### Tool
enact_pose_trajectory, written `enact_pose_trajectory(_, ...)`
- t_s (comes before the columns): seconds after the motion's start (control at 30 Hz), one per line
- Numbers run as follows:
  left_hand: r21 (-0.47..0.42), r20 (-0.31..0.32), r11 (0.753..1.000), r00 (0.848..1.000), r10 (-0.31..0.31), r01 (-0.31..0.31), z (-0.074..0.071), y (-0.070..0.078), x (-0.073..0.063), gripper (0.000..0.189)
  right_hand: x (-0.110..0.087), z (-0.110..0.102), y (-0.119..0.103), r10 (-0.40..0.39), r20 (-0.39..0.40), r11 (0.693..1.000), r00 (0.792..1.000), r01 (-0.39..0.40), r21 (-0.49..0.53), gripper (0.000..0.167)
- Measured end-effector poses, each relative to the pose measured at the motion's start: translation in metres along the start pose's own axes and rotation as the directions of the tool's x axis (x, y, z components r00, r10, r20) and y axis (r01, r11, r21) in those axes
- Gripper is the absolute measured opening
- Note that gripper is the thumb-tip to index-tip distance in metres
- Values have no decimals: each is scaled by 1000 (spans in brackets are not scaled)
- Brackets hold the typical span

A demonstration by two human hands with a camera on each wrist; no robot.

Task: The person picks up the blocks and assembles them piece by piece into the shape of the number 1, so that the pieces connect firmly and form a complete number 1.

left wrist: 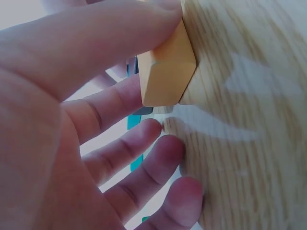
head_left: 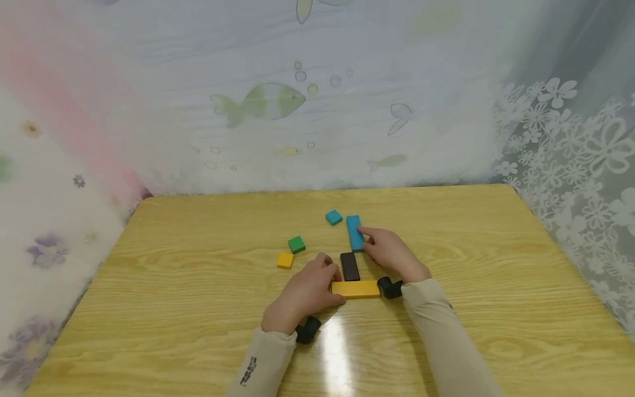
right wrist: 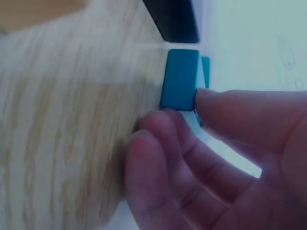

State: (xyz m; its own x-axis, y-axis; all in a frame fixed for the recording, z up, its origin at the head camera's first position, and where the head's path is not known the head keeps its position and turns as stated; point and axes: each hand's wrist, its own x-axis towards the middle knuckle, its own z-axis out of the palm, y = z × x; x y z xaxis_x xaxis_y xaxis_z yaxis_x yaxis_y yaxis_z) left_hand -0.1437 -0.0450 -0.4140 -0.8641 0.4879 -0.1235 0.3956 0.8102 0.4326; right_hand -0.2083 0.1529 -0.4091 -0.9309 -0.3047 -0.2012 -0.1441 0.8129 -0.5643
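Observation:
My left hand (head_left: 310, 284) holds the left end of a long yellow block (head_left: 355, 289), thumb on its near side and index finger on its far side. In the left wrist view, the other fingers curl loosely beside the yellow block (left wrist: 170, 76). My right hand (head_left: 392, 252) is at a long blue block (head_left: 354, 232), its index finger and thumb on the block's right side. The right wrist view shows the thumb at an edge of the blue block (right wrist: 181, 79) and curled fingers beside it. Between the yellow and blue blocks lies a dark block (head_left: 349, 267).
Left of the hands lie a small green block (head_left: 296, 245) and a small yellow block (head_left: 285, 261). A small blue block (head_left: 334, 218) sits farther back. All rest on a wood-grain table (head_left: 198, 309) before a patterned curtain (head_left: 347, 127).

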Motion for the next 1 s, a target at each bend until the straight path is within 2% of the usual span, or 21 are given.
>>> enact_pose_trajectory(0.23, 5, 36, 1000, 999, -13, 13, 2, -2, 1, 32, 8, 1, -3, 35, 56, 998, 998, -37, 48, 52)
enact_pose_trajectory(0.47, -13, 48, 1000, 999, -15, 15, 7, -3, 2, 31, 17, -3, 0, 106, 115, 984, 988, -121, 132, 74)
enact_pose_trajectory(0.57, -14, 43, 1000, 999, -12, 13, 8, -4, 3, 31, 22, -5, 2, 136, 130, 973, 982, -157, 171, 78)
enact_pose_trajectory(0.8, -12, 32, 1000, 999, -16, 16, 6, -4, 1, 31, 32, -8, -1, 113, 139, 979, 984, -134, 151, 75)
enact_pose_trajectory(1.0, -25, 24, 1000, 1000, -5, 6, 0, -2, -2, 30, 40, -9, -3, 83, 181, 963, 980, -126, 238, 73)
